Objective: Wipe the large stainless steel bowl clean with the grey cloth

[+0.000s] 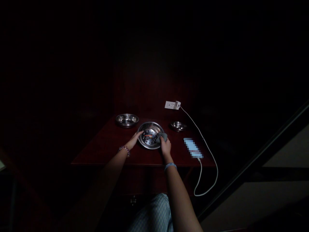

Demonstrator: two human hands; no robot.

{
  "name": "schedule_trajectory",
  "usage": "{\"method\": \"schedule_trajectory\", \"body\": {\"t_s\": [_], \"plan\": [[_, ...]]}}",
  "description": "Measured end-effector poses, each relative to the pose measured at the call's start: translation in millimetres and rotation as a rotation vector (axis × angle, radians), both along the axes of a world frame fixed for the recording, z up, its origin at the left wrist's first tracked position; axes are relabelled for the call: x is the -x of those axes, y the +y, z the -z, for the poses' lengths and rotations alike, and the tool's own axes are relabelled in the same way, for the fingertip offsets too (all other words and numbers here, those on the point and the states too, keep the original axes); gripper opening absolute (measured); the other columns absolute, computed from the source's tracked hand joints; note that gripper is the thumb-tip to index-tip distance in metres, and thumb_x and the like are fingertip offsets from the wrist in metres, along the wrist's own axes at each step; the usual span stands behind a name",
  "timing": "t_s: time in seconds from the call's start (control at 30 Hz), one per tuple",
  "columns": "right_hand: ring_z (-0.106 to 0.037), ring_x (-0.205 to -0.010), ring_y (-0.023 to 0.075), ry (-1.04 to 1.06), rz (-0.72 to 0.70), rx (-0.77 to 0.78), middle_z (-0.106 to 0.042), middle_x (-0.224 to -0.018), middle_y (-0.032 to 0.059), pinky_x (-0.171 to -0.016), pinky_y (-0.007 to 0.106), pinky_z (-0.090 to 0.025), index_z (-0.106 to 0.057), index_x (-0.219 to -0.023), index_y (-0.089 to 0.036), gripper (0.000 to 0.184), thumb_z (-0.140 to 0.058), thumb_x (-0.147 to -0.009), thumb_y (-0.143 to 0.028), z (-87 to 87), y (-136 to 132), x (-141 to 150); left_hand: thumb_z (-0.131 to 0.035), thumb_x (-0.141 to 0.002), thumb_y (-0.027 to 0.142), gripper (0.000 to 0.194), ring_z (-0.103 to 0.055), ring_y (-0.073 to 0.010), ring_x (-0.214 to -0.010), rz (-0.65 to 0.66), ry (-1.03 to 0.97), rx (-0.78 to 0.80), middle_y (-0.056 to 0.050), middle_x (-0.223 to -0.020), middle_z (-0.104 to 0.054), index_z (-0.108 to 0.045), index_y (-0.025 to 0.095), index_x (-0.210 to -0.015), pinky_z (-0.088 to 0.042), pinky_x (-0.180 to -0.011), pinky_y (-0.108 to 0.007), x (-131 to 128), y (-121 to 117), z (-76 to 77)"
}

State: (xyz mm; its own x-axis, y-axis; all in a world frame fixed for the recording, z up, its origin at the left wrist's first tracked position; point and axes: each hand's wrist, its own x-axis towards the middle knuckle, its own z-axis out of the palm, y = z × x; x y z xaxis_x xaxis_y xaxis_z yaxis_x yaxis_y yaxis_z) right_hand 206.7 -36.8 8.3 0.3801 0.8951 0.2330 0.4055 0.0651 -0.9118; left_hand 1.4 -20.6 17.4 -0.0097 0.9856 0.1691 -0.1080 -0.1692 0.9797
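A shiny steel bowl [151, 144], wide and round with an orange and white label on its inner base, is tipped toward me over the dark red table. My left hand [134, 140] grips its left rim, thumb over the edge and the other fingers mostly hidden. At the right side of the bowl, my right hand [166, 147] is closed on a grey cloth [160, 136], which presses against the inside of the bowl near the rim. Whether the bowl's base touches the table is hidden.
A second steel bowl [127, 120] stands at the back left of the table [101, 151], and a smaller steel bowl [178, 126] at the back right. A phone [193, 148] lies at right, its white cable [202, 138] looping past the edge to a wall socket [170, 105].
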Motion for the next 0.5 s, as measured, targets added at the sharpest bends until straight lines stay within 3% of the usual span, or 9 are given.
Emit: {"method": "schedule_trajectory", "body": {"t_s": [0.23,0.5], "plan": [[-0.07,-0.094,0.0253,0.099,-0.039,-0.062,-0.076,-0.101,0.0097,-0.084,0.03,-0.05,-0.074,-0.097,-0.019,0.037,-0.054,-0.08,-0.045,3.0,2.3,-0.5,-0.061,-0.075,0.038,0.029,-0.061,-0.0303,-0.119,-0.023,-0.11,0.061,-0.008,-0.107,-0.076,-0.073,0.017,-0.092,-0.041,-0.109,-0.041,1.2,5.8,2.7],[-0.07,-0.095,0.0264,0.146,-0.04,-0.07,-0.077,-0.098,0.0097,-0.084,0.031,-0.05,-0.074,-0.096,-0.018,0.037,-0.055,-0.077,-0.045,4.5,3.1,-1.3,-0.064,-0.072,0.043,0.036,-0.06,-0.0299,-0.122,-0.029,-0.175,0.1,-0.009,-0.114,-0.075,-0.072,0.017,-0.095,-0.038,-0.112,-0.043,2.2,13.3,10.5]]}}
